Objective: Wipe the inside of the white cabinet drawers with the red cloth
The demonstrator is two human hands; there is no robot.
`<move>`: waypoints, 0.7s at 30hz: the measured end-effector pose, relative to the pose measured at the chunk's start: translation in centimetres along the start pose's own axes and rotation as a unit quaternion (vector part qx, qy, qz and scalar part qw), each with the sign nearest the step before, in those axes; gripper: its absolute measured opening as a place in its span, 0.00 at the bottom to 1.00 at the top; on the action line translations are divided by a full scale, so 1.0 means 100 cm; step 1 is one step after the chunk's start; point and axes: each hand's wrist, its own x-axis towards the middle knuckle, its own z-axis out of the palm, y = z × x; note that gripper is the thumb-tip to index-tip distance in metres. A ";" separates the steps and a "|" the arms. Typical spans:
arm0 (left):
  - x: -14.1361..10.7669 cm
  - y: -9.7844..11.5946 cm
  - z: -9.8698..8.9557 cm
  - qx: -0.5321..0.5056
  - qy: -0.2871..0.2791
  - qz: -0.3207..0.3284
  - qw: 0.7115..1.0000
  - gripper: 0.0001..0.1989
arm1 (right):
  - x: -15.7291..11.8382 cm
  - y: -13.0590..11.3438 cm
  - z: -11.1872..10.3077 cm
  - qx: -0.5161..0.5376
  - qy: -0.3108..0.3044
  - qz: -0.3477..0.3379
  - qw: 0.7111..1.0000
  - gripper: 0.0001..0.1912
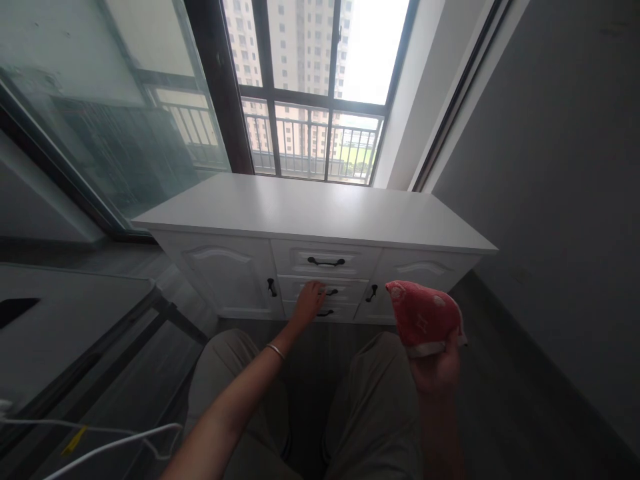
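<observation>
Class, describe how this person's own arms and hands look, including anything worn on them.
The left hand and right hand are ungloved. No sleeve shows on the left forearm or right forearm. A thin, pale, metallic-looking bracelet rings the left forearm near the hand; none shows on the dimly lit right forearm.

At the centre of the frame, the left hand (311,300), with a bracelet (276,351) at its wrist, lies over one end of the dark middle drawer handle (333,293) on a white cabinet (320,208); whether the fingers grip it cannot be told. Right of centre, the right hand (441,368) holds up a folded red cloth (425,316) with pale patterns, while a window (305,93) fills the upper middle and a table (85,293) stands at the left edge.
</observation>
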 end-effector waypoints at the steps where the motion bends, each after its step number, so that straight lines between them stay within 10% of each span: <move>1: -0.010 -0.004 0.009 0.006 -0.015 -0.003 1.000 0.14 | 0.002 0.001 -0.002 0.002 -0.003 0.001 1.000 0.25; 13: 0.009 -0.028 0.093 0.082 -0.201 -0.034 0.976 0.22 | 0.004 -0.018 -0.020 0.025 0.027 0.007 0.999 0.26; 21: 0.002 -0.023 0.101 0.110 -0.236 -0.037 0.965 0.37 | 0.001 -0.022 -0.025 0.019 0.055 -0.014 0.998 0.25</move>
